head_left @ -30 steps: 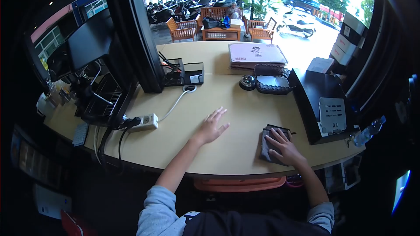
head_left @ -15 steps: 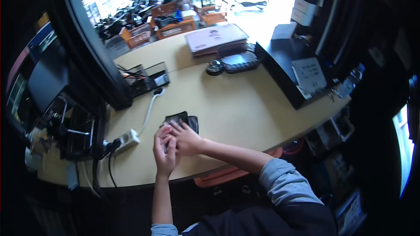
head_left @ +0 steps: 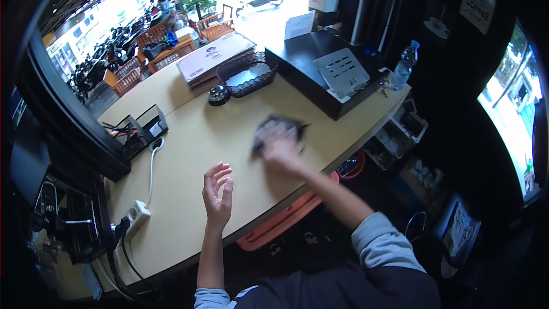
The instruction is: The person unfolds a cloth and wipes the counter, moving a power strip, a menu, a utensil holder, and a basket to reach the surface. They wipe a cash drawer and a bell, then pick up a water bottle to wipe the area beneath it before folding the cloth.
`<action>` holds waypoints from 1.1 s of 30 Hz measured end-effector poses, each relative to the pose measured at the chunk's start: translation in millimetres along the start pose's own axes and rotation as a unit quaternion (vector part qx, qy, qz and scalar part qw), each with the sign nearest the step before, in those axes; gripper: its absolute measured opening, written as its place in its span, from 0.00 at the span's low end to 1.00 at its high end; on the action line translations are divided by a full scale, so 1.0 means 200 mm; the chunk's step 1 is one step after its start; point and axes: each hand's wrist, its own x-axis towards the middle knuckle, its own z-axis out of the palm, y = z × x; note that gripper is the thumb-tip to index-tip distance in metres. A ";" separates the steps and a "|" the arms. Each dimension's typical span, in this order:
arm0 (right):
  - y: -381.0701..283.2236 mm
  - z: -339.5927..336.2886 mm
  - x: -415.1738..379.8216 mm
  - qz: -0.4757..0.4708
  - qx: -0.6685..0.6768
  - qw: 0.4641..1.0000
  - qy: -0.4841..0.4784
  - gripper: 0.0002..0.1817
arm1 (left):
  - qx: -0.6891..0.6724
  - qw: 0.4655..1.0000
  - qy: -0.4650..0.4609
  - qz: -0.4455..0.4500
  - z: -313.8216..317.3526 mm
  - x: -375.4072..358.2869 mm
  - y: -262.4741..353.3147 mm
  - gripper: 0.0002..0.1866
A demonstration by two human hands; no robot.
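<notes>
My right hand presses on a dark cloth-like item that lies on the light wood table. Motion blurs both the hand and the dark item, so the fingers are smeared. Over the table's front part, my left hand is raised with its fingers loosely curved and apart, holding nothing. It is to the left of my right hand and does not touch it.
Beyond my hands stand a call bell, a woven tray, a pale flat box and a black stand. A bottle is at the right edge. Left are an organizer and a power strip.
The view has turned to the right. My right hand has parted from my left and moved right and away across the table with the dark item.
</notes>
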 end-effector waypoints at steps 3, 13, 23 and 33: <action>-0.48 -0.08 -0.31 -0.160 0.024 0.975 -0.153 0.34 | -0.016 1.000 -0.018 0.013 0.12 0.06 -0.02 0.21; 0.53 -0.21 -0.37 -0.068 0.158 0.981 0.089 0.28 | 0.107 0.989 -0.063 0.079 0.35 0.12 0.01 0.17; 0.90 -0.43 -0.55 -0.157 0.082 0.979 0.098 0.21 | 0.056 0.989 -0.092 0.098 1.09 0.21 0.03 0.16; 1.40 -0.46 -0.51 -0.214 0.023 0.966 0.145 0.21 | 0.073 0.983 -0.117 0.124 1.84 0.31 0.12 0.18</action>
